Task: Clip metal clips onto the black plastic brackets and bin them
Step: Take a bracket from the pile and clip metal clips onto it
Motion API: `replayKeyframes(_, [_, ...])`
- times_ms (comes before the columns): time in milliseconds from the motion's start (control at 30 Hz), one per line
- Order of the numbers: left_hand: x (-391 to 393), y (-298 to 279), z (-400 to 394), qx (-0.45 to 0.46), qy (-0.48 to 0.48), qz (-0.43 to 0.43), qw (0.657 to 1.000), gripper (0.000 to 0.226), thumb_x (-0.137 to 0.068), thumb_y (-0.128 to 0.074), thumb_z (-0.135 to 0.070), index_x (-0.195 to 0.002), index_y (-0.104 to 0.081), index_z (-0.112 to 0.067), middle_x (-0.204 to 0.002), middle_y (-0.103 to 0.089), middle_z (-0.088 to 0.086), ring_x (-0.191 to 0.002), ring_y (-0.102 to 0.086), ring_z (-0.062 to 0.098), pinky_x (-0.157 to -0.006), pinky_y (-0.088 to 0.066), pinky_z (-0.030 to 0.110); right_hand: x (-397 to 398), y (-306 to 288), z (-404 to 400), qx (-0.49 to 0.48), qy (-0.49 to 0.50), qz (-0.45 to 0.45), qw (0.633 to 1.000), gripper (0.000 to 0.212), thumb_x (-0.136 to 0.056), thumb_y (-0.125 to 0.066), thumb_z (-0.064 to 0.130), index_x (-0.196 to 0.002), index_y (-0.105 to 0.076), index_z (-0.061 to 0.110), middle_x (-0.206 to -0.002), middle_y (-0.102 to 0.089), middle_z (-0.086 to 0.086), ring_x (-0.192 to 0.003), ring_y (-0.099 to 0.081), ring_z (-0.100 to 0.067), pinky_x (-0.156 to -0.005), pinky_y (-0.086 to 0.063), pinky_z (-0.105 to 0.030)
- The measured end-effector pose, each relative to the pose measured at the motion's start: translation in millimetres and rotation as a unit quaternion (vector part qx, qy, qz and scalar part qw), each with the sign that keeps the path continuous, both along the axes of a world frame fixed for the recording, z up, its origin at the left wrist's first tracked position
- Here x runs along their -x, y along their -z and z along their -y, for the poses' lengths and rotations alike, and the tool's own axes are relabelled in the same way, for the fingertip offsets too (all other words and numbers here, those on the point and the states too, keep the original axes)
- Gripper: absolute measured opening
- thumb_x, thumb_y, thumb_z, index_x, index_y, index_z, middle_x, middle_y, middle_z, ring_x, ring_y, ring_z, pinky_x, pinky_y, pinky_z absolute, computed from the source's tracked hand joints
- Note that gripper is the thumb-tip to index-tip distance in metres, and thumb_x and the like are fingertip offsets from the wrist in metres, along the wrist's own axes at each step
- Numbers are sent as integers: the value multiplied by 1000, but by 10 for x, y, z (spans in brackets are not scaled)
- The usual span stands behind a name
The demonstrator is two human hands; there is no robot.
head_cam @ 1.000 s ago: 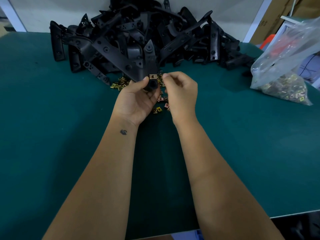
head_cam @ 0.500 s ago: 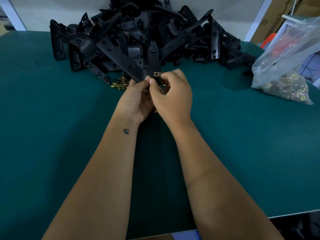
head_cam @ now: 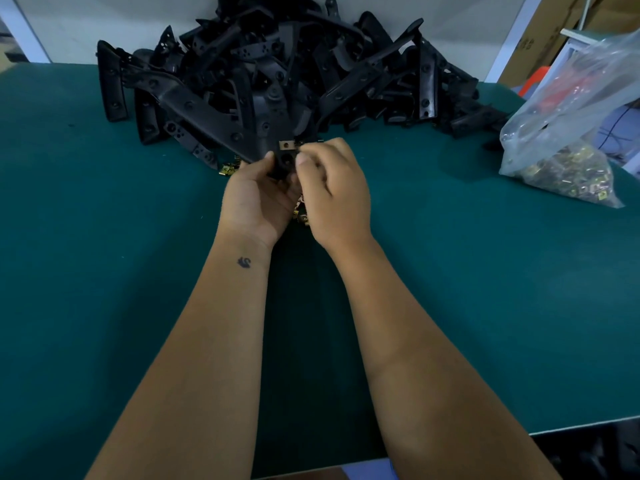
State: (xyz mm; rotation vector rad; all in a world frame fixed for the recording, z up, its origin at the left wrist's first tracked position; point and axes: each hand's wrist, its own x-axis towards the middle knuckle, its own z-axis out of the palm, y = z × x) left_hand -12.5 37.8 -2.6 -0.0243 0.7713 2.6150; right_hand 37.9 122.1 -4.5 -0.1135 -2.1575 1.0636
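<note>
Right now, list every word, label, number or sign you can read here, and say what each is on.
No text can be read.
Cardboard box, upper right: dark printed marks, too blurred to read.
Left forearm: a small dark mark, a picture rather than letters.
Plastic bag, black brackets, metal clip: no print visible.

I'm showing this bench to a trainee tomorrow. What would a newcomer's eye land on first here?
First, the big heap of black plastic brackets at the far edge of the green table. Next, the two hands at the centre: the left hand holds one bracket with a metal clip on it, and the right hand is beside it, fingers curled. At far right lies a clear bag of clips.
</note>
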Motion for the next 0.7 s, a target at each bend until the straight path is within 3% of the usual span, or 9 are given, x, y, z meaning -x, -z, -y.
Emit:
replayKeyframes(100, [40, -25, 31, 1, -66, 49, 997, 16, -99, -41, -7, -85, -50, -7, -78, -54, 7, -67, -46, 18, -62, -44, 24, 25, 1, -68, 57, 52, -13, 997, 30, -100, -41, 21, -106, -69, 10, -103, -60, 1, -91, -54, -8, -81, -43, -27])
replayKeyframes(200, [90, -7, 93, 14, -98, 72, 993, 25, -97, -39, -8, -72, -42, -12, -71, -47, 4, -63, -40, 16, -59, -41, 24, 41, 17, -200, 63, 101, 46, 992, 29, -99, -41, 15, -111, -68, 14, -107, -58, 5, -89, -59, -12, -79, -49, -32])
replayKeyframes(333, [117, 21, 112, 26, -98, 85, 991, 23, -98, -38, -11, -76, -45, -11, -71, -45, 3, -60, -39, 15, -55, -39, 22, 47, 26, -241, 13, 83, 124, 989, 30, -91, -46, 7, -100, -72, 19, -100, -58, 9, -97, -60, -20, -78, -49, -35])
replayKeyframes(433, [117, 16, 88, 51, -94, 79, 991, 20, -97, -39, -12, -79, -47, -10, -70, -46, 2, -59, -39, 14, -54, -39, 21, 49, 45, -191, -104, 46, 172, 979, 19, -86, -58, 16, -90, -76, 19, -98, -62, 1, -101, -52, -22, -82, -44, -34])
replayKeyframes(533, [112, 22, 72, 66, -83, 70, 992, 19, -96, -39, -11, -79, -47, -10, -70, -47, 2, -59, -40, 13, -52, -39, 21, 68, 70, -169, -191, 66, 219, 955, 18, -84, -64, 28, -94, -75, 19, -103, -61, -4, -105, -49, -27, -82, -40, -34])
replayKeyframes(700, [93, 22, 53, 55, -69, 65, 994, 18, -95, -39, -10, -80, -49, -10, -61, -50, 0, -55, -39, 12, -50, -38, 22, 86, 84, -179, -207, 92, 233, 946, 19, -87, -64, 28, -99, -76, 20, -109, -60, -6, -108, -48, -29, -83, -38, -33])
